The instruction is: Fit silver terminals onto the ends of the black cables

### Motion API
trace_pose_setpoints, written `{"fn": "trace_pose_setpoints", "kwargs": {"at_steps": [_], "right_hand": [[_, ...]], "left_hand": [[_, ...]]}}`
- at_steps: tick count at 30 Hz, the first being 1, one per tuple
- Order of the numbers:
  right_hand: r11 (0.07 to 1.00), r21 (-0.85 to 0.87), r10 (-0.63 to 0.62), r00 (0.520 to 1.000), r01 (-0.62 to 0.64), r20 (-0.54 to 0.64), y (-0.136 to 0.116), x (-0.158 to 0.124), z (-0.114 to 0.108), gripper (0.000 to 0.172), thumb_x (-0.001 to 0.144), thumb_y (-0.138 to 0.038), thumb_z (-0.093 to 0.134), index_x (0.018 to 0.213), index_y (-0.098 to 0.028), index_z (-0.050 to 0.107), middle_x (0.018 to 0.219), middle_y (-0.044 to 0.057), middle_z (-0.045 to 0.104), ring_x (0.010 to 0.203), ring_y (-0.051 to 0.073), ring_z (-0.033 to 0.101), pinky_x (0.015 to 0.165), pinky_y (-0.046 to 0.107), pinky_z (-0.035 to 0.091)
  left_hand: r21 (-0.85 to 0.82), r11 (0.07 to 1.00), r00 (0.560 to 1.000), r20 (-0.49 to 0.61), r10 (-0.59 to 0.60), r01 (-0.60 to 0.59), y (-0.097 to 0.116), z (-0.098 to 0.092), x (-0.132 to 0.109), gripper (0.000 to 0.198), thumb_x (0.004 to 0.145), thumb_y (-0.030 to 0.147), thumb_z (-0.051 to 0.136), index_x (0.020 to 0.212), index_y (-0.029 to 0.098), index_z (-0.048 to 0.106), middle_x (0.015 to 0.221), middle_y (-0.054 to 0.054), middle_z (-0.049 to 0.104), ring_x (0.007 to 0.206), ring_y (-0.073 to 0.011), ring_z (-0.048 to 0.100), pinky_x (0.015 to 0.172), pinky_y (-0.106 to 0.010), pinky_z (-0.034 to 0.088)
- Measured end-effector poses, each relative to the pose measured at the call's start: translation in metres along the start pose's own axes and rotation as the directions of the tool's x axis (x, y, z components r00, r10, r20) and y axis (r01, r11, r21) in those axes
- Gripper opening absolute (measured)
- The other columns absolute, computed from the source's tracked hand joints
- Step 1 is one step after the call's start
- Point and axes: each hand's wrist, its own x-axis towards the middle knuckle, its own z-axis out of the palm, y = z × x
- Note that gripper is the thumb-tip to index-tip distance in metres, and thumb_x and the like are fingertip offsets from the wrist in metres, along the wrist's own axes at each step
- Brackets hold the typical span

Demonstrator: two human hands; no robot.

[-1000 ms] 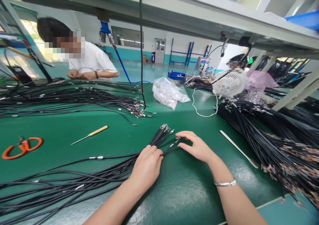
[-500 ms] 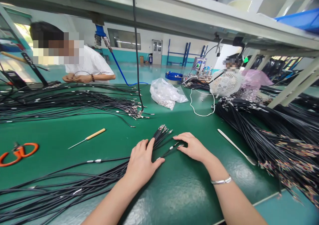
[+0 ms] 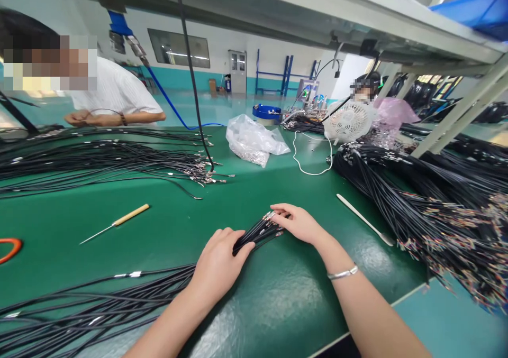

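Observation:
A bundle of black cables [image 3: 159, 289] runs from the lower left across the green table. My left hand [image 3: 218, 257] is wrapped round it close to its far end, thumb on the near side. Beyond the thumb, the cables fan a little towards their silvery end connectors [image 3: 268, 216]. My right hand [image 3: 299, 225], with a silver bangle at the wrist, has its fingers curled over these ends and touches them. Its fingertips partly hide the connectors. White labels [image 3: 135, 274] mark some of the cables.
To the left lie a wooden-handled awl [image 3: 130, 215] and an orange scissor handle [image 3: 11, 249]. A white stick [image 3: 363, 218] and a big cable heap [image 3: 381, 189] are at right. Further back are more cables [image 3: 99, 157], a plastic bag [image 3: 254, 138], a fan [image 3: 349, 121] and a co-worker [image 3: 115, 91].
My right hand has moved from a loose cable at the bundle's side onto the connector ends. The cables beyond my left hand are closer together. The view has shifted right.

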Motion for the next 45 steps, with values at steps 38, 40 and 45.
{"fn": "trace_pose_setpoints", "kwargs": {"at_steps": [38,40,45], "right_hand": [[0.817,0.572,0.008,0.993,-0.073,0.116,-0.02,-0.002,0.005,0.035,0.072,-0.035,0.067,0.1,-0.016,0.063,0.088,0.006,0.069,0.076,0.015,0.063,0.08,0.033,0.047],[0.819,0.569,0.007,0.994,-0.071,0.114,-0.021,-0.002,0.004,0.034,0.075,-0.039,0.063,0.1,-0.016,0.063,0.088,0.007,0.069,0.073,0.014,0.062,0.078,0.032,0.048],[0.822,0.565,0.01,0.995,-0.067,0.103,-0.023,-0.003,0.003,0.036,0.075,-0.043,0.062,0.099,-0.016,0.064,0.087,0.006,0.069,0.072,0.014,0.062,0.078,0.032,0.048]], "left_hand": [[-0.72,0.567,0.88,0.128,-0.457,0.4,-0.003,-0.008,0.017,0.031,0.054,0.038,0.066,0.074,0.016,0.06,0.059,0.002,0.061,0.055,-0.0123,0.055,0.056,-0.024,0.043],[-0.711,0.581,0.883,0.121,-0.453,0.396,-0.002,-0.01,0.017,0.03,0.054,0.038,0.067,0.074,0.016,0.061,0.059,0.001,0.062,0.056,-0.0129,0.056,0.056,-0.024,0.044],[-0.685,0.621,0.891,0.092,-0.445,0.381,-0.001,-0.011,0.016,0.029,0.055,0.038,0.066,0.074,0.016,0.061,0.061,0.0,0.064,0.057,-0.0142,0.058,0.056,-0.025,0.044]]}}
